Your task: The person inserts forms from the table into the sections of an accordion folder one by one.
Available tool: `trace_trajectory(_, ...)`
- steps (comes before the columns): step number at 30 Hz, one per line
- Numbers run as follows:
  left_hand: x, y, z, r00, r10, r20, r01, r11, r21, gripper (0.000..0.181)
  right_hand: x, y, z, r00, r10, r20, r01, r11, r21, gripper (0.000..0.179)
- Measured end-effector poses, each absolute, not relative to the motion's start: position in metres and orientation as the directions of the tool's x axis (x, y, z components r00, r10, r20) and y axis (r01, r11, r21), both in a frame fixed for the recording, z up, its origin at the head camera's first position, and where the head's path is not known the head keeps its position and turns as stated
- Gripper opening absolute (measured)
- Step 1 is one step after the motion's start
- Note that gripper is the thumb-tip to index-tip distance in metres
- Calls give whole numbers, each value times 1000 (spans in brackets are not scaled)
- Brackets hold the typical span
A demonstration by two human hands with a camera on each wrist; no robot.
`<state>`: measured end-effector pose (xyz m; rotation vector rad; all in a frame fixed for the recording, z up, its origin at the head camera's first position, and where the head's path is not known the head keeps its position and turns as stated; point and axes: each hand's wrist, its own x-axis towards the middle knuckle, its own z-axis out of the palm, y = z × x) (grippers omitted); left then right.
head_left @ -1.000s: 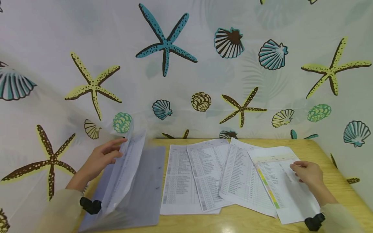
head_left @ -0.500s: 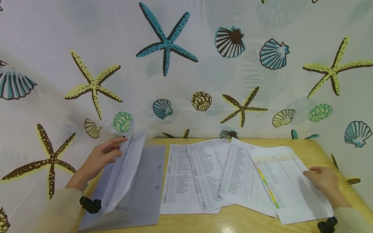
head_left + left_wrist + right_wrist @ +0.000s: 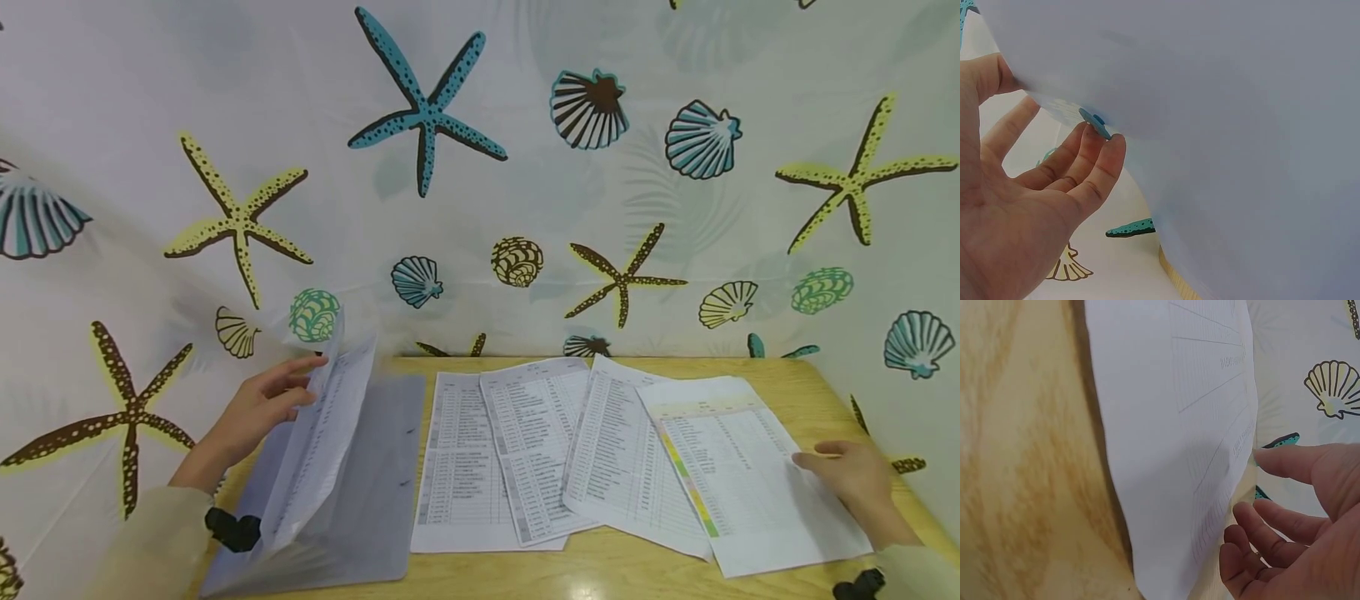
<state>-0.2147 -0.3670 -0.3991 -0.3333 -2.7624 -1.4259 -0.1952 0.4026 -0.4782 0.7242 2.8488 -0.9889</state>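
The colour-striped sheet [image 3: 757,475] lies on the table [image 3: 637,577], its long axis slanting, far end leftward; it is left of the right hand [image 3: 858,483], which is much the nearer, its thumb at the sheet's right edge, fingers loose and apart from the thumb, contact uncertain; leftward come three fanned sheets [image 3: 536,450], then the folder [image 3: 382,500], whose raised cover the left hand [image 3: 258,408] pinches by its edge
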Motion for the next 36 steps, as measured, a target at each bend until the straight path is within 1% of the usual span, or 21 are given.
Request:
trace_trajectory(5,-214,-367,-400,-978,180,110,194,562,804,52,-192,405,-478,-890,411,-196,446,701,-557,67)
trace_trajectory(13,-213,-366,-400,-977,179,115,197,554,809,52,-188,410,-482,-876,425,-229,477,686,-550,65)
trace_trajectory(22,-213,-364,-400,-976,184,117,201,549,811,52,-188,412,-486,-875,423,-237,482,706,-520,56)
trace_trajectory(28,-214,-363,-398,-976,183,114,198,550,812,52,-190,408,-487,-871,433,-234,487,689,-536,46)
trace_trajectory(31,-215,-362,-398,-976,184,112,197,551,811,52,-190,407,-488,-866,436,-243,494,675,-549,45)
trace_trajectory(36,-215,-363,-400,-976,185,113,198,552,810,52,-192,411,-489,-855,428,-292,516,655,-552,49)
